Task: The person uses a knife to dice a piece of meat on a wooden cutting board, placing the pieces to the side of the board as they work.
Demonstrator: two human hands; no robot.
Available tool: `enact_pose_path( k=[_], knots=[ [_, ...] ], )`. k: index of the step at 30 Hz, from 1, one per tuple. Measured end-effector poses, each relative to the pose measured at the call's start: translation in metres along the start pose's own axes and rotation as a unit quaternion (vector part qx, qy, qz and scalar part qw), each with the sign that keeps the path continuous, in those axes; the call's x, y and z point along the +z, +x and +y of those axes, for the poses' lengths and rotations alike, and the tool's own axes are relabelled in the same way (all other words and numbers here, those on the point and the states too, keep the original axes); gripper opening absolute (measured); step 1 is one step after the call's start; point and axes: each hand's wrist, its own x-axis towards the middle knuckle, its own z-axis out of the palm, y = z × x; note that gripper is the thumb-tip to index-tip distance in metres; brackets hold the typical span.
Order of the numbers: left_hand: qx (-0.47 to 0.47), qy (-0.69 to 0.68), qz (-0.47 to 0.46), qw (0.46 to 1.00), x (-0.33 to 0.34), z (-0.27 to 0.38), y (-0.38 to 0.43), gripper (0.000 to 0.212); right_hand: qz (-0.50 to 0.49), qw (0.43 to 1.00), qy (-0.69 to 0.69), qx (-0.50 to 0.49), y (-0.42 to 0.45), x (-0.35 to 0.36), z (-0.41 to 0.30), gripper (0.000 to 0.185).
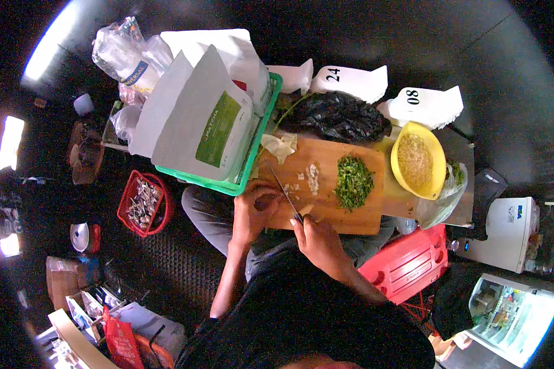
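My right hand (318, 242) grips the handle of a kitchen knife (282, 188), its blade slanting up and left over a wooden cutting board (323, 217). At the board's left edge, my left hand (255, 207) has its fingers curled close to the blade; whether something small is between them is hidden. Chopped pale pieces, perhaps garlic, (312, 179) lie in a short row right of the blade, with smaller scraps around. Farther right on the board sits a heap of chopped green herbs (354, 182). A crumpled pale wrapper or peel (280, 146) rests at the upper left corner.
A yellow plastic bowl (399, 170) of pale bits stands right of the board, beside a clear plastic bag (448, 203) with greens. Beyond lies a black plastic bag (334, 117). A green basket (203, 181) holding large pouches borders the left. A red basket of cutlery (143, 205) sits lower left.
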Motion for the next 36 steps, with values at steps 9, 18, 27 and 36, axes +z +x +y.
enact_pose_path(
  k=[9, 18, 27, 36],
  knots=[
    [-0.001, 0.002, 0.022, 1.000, 0.002, 0.006, 0.000, 0.015, -0.056, 0.995, 0.050, 0.060, -0.022, -0.026, 0.004, 0.038],
    [0.001, 0.021, 0.025, 0.999, 0.005, -0.003, 0.001, 0.013, -0.063, 0.997, 0.021, 0.044, -0.020, -0.037, 0.003, 0.038],
    [-0.010, -0.003, 0.005, 1.000, 0.000, 0.008, 0.002, 0.016, -0.081, 0.995, 0.002, 0.059, -0.019, -0.024, -0.006, 0.039],
    [0.002, -0.003, 0.015, 1.000, -0.001, 0.003, 0.001, 0.016, -0.001, 1.000, 0.025, 0.015, -0.015, -0.017, 0.009, 0.037]
  ],
)
